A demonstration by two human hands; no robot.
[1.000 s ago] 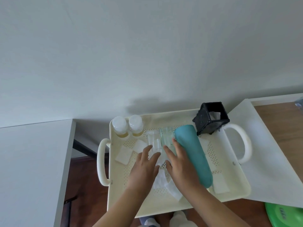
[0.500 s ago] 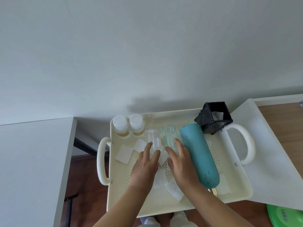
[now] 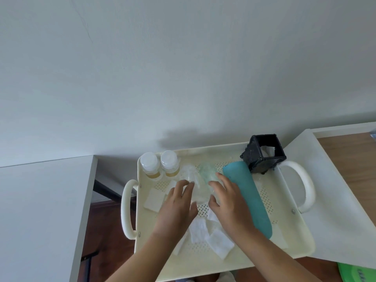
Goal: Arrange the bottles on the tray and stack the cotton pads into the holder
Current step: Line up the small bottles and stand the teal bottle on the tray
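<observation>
A cream perforated tray (image 3: 254, 259) holds everything. Two small white-capped bottles (image 3: 159, 164) of yellow liquid stand in its far left corner. A clear bottle (image 3: 190, 175) and a green-tinted clear bottle (image 3: 207, 173) lie blurred in the middle. My left hand (image 3: 179, 204) closes on the clear one's near end, and my right hand (image 3: 226, 200) closes on the green-tinted one's. A big teal bottle (image 3: 249, 198) lies beside my right hand. The black holder (image 3: 263, 157), far right corner, has a pad inside. Several white cotton pads (image 3: 218, 242) lie loose on the tray, with another (image 3: 154, 199) at the left.
A white cabinet top (image 3: 36, 210) stands to the left across a gap showing dark floor. A white sheet (image 3: 335, 220) lies under the tray's right handle (image 3: 305, 186) on a wooden table. The wall runs behind the tray. A green object (image 3: 358, 274) sits at bottom right.
My hands have spread apart, opening a gap between them. Each hand has curled around its bottle's near end. The two clear bottles look shifted and blurred.
</observation>
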